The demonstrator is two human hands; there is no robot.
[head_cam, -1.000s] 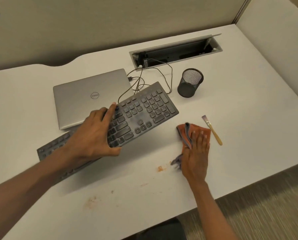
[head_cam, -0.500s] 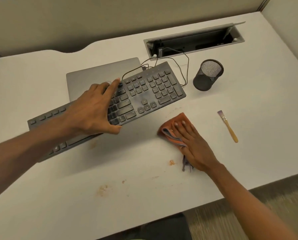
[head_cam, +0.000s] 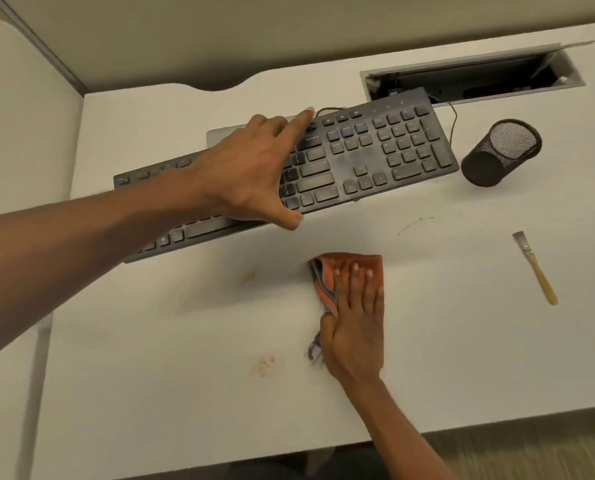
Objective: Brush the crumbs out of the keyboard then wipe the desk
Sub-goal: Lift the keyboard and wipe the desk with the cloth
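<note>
Head view. I read the left hand (head_cam: 247,174) as spanning the dark keyboard (head_cam: 375,157) across its depth: the thumb hooks the near edge and the forefinger reaches the far edge, so the hand clamps the board. The keyboard lies slantwise across the far half of the white counter (head_cam: 185,375), with its right end farther away. Its far side covers most of a silver laptop (head_cam: 219,140). I cannot tell whether the near edge touches the counter.

The right hand (head_cam: 354,327) lies flat, fingers straight, pressing a folded orange cloth (head_cam: 344,260) onto the counter near of the keyboard. The two hands are well apart.

Crumb smears (head_cam: 266,365) mark the counter left of the cloth, and I see a thin trail of crumbs (head_cam: 415,223) just near of the keyboard's right end. A small wooden-handled brush (head_cam: 536,268) lies at right, untouched, and a black mesh cup (head_cam: 500,154) stands beside the keyboard's right end. An open cable tray (head_cam: 479,81) sits at the far edge.
</note>
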